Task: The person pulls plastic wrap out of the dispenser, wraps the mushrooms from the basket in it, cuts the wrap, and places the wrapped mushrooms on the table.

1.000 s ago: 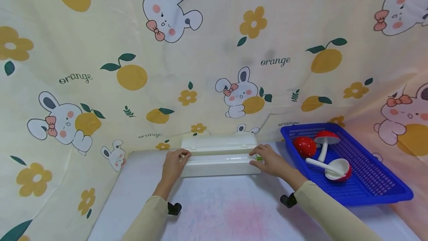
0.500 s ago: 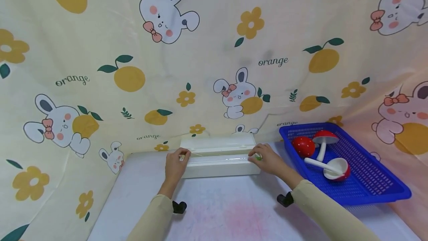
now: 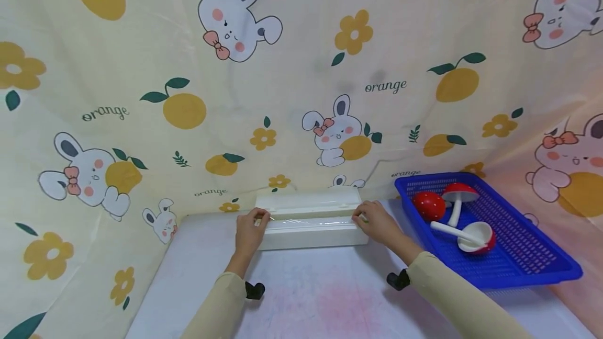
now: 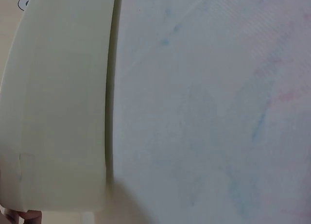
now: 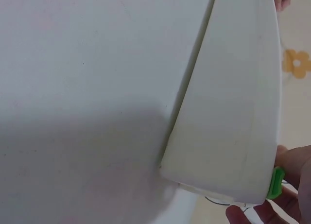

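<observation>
A long white cling film dispenser box lies across the back of the table with its lid raised. Clear cling film shines along its top between the two hands. At the box's left end my left hand pinches the film's edge between thumb and fingers. My right hand does the same at the right end, beside a small green slider. The left wrist view shows mostly the box's front, with fingertips at the bottom corner.
To the right stands a blue plastic basket. Inside it lie a red spotted mushroom-like piece and red-and-white ladles. A printed curtain hangs right behind the box. The white tabletop extends in front.
The right hand's thumb and fingers, apart over the box's end before, have come together on the film. Both hands have shifted slightly; the box has stayed in place.
</observation>
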Available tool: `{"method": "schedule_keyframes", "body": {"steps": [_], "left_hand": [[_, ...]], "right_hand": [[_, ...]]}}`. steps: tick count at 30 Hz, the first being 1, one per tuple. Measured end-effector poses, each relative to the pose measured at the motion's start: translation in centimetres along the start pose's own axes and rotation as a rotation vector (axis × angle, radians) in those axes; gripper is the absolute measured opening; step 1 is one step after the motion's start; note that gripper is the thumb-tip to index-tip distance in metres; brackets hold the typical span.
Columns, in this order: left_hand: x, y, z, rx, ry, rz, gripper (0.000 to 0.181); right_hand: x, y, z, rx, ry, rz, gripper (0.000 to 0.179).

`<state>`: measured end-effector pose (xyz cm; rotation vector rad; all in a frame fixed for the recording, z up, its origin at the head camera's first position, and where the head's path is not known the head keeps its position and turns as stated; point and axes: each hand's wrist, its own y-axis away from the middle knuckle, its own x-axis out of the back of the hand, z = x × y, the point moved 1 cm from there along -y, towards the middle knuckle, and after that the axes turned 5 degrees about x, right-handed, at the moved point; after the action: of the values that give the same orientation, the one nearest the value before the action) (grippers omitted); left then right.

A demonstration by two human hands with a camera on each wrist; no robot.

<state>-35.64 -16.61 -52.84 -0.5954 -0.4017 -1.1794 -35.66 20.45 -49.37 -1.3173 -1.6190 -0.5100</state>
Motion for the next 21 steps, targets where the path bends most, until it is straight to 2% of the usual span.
{"method": "schedule_keyframes", "body": {"steps": [4,10,16,21], "left_hand": [[-0.2,-0.1,-0.2,0.001,0.002,-0.007,0.012],[0.1,-0.2,-0.6,-0.009,0.029,-0.030,0.013],[0.7,-0.5,-1.1,-0.073,0.059,-0.078,0.016],[1.3,-0.6,-0.9,-0.125,-0.019,-0.100,0.012]], "right_hand": [[0.0,0.0,-0.3,-0.012,-0.010,0.036,0.006],[0.1,0.0,-0.8,0.027,-0.039,0.116,0.004],[0.2,-0.3,-0.9,-0.019,-0.052,0.100,0.004],[0.5,-0.5,-1.0,-0.040,-0.060,0.096,0.005]]}}
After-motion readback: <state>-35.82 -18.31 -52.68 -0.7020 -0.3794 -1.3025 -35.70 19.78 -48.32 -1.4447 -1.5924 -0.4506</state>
